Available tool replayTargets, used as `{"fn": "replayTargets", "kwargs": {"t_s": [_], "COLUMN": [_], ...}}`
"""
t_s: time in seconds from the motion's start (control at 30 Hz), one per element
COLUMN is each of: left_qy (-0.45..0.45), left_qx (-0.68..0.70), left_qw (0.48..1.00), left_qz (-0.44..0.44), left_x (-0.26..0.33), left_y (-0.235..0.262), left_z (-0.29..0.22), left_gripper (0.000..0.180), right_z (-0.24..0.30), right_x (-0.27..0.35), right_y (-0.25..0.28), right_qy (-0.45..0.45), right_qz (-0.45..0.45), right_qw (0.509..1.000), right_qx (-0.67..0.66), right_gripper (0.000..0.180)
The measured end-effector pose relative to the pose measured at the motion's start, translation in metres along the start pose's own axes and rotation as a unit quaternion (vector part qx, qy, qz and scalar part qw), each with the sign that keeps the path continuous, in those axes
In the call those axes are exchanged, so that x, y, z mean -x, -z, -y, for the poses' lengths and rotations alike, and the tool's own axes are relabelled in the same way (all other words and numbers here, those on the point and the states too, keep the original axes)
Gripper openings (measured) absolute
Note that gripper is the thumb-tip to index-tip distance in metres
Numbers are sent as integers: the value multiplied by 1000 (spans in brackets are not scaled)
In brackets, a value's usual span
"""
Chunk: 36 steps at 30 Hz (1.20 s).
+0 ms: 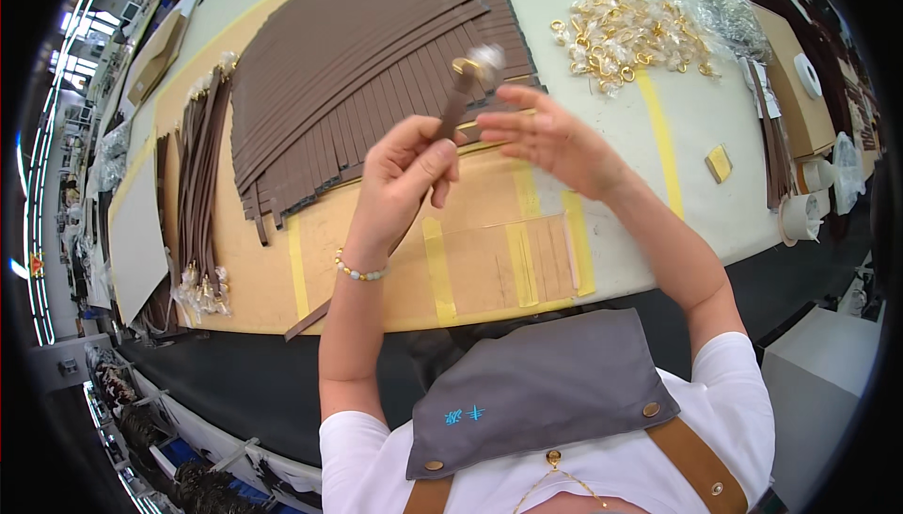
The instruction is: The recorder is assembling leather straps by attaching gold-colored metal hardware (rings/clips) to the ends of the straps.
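My left hand [406, 164] pinches a narrow brown strap [454, 113] between thumb and fingers, near its upper end. A gold metal clasp [465, 68] sits at that end, with a blurred clear plastic wrap [487, 59] around it. The strap's tail runs down behind my left wrist toward the table's near edge. Just right of the strap, my right hand [564, 145] is raised with its fingers stretched out and apart, holding nothing. Beyond both hands lies a broad stack of flat brown straps [348, 63], side by side in overlapping layers.
A heap of plastic-wrapped gold clasps [632, 36] lies at the far right, beside a clear plastic bag [722, 6]. Left of the stack lies a bundle of straps with clasps [199, 175]. Yellow tape marks the cardboard [470, 265]. A small yellowish block [719, 163] rests at right.
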State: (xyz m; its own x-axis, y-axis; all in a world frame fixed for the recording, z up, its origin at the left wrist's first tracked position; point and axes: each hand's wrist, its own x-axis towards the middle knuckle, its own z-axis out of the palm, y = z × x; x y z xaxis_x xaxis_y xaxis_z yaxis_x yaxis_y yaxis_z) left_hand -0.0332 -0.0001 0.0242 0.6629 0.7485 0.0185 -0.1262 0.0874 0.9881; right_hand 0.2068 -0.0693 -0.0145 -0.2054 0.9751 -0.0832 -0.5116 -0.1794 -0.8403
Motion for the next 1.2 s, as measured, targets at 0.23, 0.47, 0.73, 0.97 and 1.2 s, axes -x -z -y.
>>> {"fn": "replayTargets", "kwargs": {"t_s": [0.23,0.47,0.73,0.97,1.2], "left_qy": [-265,-309,-240,141,-252], "left_qx": [132,130,158,-334,-494], "left_qw": [940,867,841,815,832], "left_qz": [-169,-368,-458,-452,-15], "left_x": [3,82,167,211,107], "left_y": [27,107,106,71,-54], "left_z": [-105,-87,-27,-6,12], "left_gripper": [17,13,16,25,29], "right_z": [-32,-22,-1,4,-6], "right_x": [47,70,110,112,85], "right_y": [-88,-76,-33,-17,-42], "right_qy": [-43,-151,-169,-160,-121], "right_qz": [238,163,67,-3,92], "right_qw": [964,958,930,912,941], "right_qx": [115,179,319,378,303], "right_gripper": [78,41,19,21,34]}}
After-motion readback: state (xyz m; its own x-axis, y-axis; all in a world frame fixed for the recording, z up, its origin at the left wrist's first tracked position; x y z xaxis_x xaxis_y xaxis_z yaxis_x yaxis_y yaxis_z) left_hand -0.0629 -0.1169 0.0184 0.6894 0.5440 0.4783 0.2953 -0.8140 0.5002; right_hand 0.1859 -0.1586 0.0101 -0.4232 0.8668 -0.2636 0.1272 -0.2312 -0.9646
